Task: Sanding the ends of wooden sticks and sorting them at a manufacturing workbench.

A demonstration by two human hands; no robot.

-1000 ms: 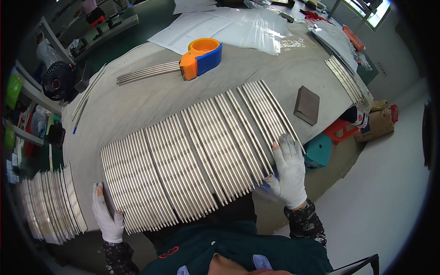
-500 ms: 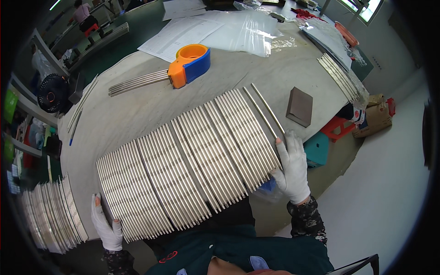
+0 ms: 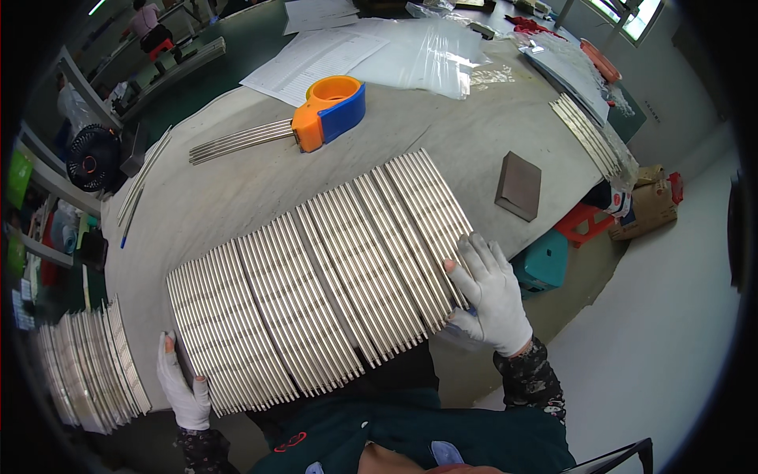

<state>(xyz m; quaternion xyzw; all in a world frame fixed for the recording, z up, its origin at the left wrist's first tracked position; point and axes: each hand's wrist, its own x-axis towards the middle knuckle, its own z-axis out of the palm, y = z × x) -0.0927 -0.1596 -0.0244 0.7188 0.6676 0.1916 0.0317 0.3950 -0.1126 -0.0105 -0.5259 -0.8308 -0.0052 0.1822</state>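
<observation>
A broad row of slim silvery metal rods (image 3: 316, 292) lies side by side on the worktable, split by narrow gaps into several groups. My left hand (image 3: 185, 391), in a white glove with bare fingertips, rests against the row's near left edge, thumb and fingers apart. At the right edge, my right hand (image 3: 493, 304), gloved alike, lies with spread fingers on and beside the outermost rods. Neither hand is closed round a rod. The underside of the right fingers is hidden.
An orange and blue tape dispenser (image 3: 330, 110) lies beyond the row, over several thin rods (image 3: 237, 144). A dark brown block (image 3: 519, 186) sits at the right. Stacked rods (image 3: 87, 367) stand at the left edge. Papers (image 3: 312, 67) and plastic sheets (image 3: 426, 59) cover the far side.
Two rods that lay apart to the right of the row no longer show separately there. My right hand has shifted left onto the row's right edge; my left hand stays in place.
</observation>
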